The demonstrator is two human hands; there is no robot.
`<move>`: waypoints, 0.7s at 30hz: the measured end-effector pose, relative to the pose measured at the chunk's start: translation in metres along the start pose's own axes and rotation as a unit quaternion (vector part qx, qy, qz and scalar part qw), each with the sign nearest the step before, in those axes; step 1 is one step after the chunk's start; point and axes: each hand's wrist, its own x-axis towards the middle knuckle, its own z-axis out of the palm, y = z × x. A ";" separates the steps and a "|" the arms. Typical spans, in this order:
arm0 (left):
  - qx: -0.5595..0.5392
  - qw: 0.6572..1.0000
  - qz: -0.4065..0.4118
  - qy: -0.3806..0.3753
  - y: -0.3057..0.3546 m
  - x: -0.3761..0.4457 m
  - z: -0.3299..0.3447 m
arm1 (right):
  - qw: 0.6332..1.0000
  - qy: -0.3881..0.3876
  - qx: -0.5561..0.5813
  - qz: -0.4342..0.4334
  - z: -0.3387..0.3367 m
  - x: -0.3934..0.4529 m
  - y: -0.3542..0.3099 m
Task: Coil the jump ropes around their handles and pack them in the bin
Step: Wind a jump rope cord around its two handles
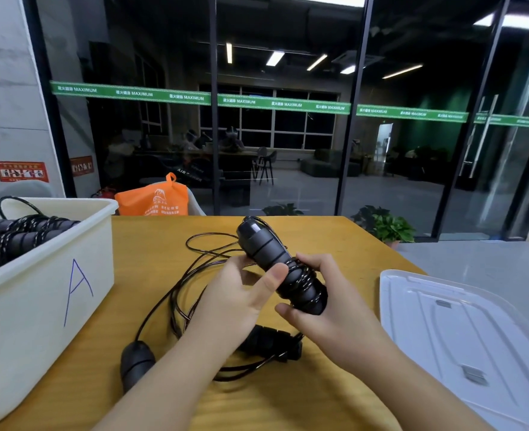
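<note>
Left, bin point(44, 275) marked "A", glass banner point(201, 96) reading "MAXIMUM"

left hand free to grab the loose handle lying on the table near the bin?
Probably not yet: the left hand grips the handles being wound. The loose handle itself lies uncovered beside that forearm.

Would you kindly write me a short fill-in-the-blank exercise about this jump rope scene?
1. The white bin at the left bears the handwritten blue letter ____.
2. Both the left hand and the right hand hold the black ____ with some rope already wound around it.
3. The clear lid lies to the ____ of the hands.
4. Behind the wooden table stands a bag coloured ____.

Missing words: A; handle; right; orange
</note>
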 end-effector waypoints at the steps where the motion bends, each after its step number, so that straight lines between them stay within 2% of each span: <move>1: 0.043 0.999 0.012 0.007 0.002 -0.002 -0.001 | 1.000 0.010 -0.004 -0.002 0.001 0.000 0.000; 3: 0.112 0.992 0.056 0.014 0.007 -0.006 -0.003 | 1.000 0.028 -0.001 -0.001 0.002 0.000 0.001; 6: 0.168 0.970 0.173 0.014 0.005 -0.008 -0.003 | 0.999 0.044 -0.008 0.004 0.004 0.002 0.004; 10: 0.202 0.940 0.273 0.017 0.002 -0.007 -0.004 | 0.999 0.034 -0.038 0.010 0.005 0.001 0.004; 17: 0.190 0.943 0.272 -0.020 0.001 -0.007 -0.002 | 0.994 -0.012 -0.105 0.033 0.005 0.000 0.002; 19: 0.177 0.949 0.261 -0.026 0.001 -0.007 -0.002 | 0.995 -0.011 -0.091 0.036 0.005 0.001 0.000; 21: 0.157 0.960 0.232 -0.028 0.000 -0.004 -0.004 | 0.998 -0.007 -0.023 0.055 0.003 0.003 -0.002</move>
